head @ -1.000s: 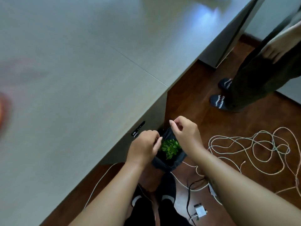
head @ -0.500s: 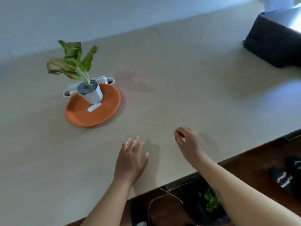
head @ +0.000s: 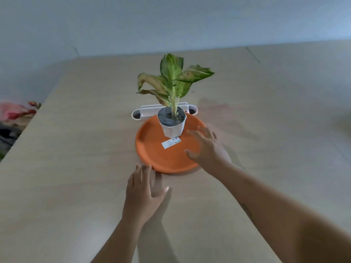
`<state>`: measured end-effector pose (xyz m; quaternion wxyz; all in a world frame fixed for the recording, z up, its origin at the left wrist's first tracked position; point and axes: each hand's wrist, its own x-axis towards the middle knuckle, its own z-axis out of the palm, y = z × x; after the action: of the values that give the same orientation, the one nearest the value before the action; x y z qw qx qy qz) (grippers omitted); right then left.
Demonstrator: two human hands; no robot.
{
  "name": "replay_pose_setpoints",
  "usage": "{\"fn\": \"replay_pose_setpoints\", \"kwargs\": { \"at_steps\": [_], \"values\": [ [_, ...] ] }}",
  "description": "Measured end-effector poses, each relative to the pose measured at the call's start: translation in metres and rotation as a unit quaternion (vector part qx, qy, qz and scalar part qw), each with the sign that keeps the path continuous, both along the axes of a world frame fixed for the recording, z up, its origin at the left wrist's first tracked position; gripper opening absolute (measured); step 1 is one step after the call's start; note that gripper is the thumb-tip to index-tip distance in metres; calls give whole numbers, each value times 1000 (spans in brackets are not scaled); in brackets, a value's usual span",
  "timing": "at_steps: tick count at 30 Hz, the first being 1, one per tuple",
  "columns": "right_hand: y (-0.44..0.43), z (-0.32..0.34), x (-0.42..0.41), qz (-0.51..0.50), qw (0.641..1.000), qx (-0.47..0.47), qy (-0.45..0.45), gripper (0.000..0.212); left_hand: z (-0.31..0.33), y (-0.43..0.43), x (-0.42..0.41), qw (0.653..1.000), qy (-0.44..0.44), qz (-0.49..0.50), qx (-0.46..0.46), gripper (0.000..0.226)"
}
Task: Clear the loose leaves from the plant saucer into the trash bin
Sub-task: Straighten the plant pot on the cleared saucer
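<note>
An orange plant saucer (head: 152, 149) lies on the table (head: 76, 186). A white pot (head: 172, 128) with a green, partly browned plant (head: 171, 78) stands at the saucer's far side. A white label (head: 171, 142) lies on the saucer; I see no loose leaves in it. My right hand (head: 207, 149) hovers open over the saucer's right rim, fingers spread. My left hand (head: 144, 192) is open, palm down on the table, fingertips at the saucer's near rim. The trash bin is out of view.
A white holder (head: 141, 112) with round ends sits just behind the saucer. Beyond the table's left edge are a pink bag (head: 13, 111) and dark clutter. A pale wall (head: 171, 21) rises behind the table.
A second ago both hands were at the dark bin with green leaves on the floor. The view has swung up to the table, and both hands have reached forward to the saucer.
</note>
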<state>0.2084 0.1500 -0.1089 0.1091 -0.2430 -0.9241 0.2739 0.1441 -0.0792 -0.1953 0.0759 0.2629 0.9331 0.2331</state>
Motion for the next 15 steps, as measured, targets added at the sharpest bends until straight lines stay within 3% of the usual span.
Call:
{"fn": "replay_pose_setpoints", "kwargs": {
  "at_steps": [6, 15],
  "values": [
    [3, -14, -80, 8, 998, 37, -41, 74, -7, 14, -52, 997, 60, -43, -9, 95],
    [1, -40, -146, -43, 999, 23, 23, 64, -12, 5, -99, 993, 76, -91, -20, 115]
  ]
}}
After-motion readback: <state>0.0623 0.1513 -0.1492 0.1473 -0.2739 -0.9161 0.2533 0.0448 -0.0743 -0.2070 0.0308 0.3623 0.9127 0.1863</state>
